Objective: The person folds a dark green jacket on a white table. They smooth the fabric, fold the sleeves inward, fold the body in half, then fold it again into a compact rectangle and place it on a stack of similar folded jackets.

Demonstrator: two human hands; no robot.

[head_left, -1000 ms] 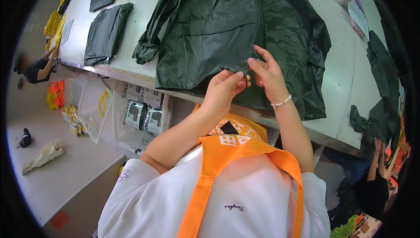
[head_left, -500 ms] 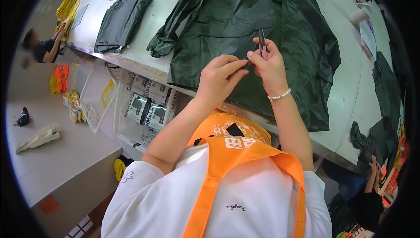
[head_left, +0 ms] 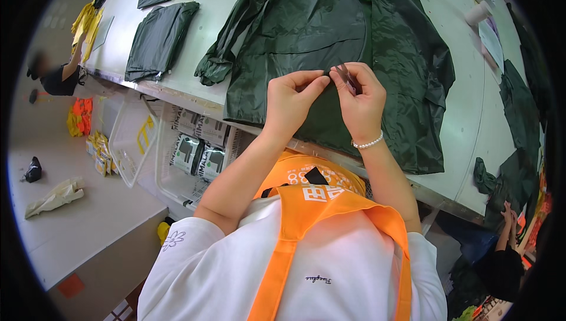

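Gripping snips (head_left: 352, 86), right hand (head_left: 365, 100) sits beside left hand (head_left: 291, 98).

I'm in a garment workshop: a dark green jacket (head_left: 306, 20) lies spread on my long, pale worktable (head_left: 466, 85), and folded dark garments (head_left: 160, 41) rest toward the worktable's left end. By its near edge, a white basket (head_left: 162, 159) holds bagged goods (head_left: 186, 153). One co-worker (head_left: 62, 80) reaches to yellow cloth (head_left: 88, 23) at its left end; another person (head_left: 500, 271), blurred at its right, seems to handle dark cloth (head_left: 512, 170).
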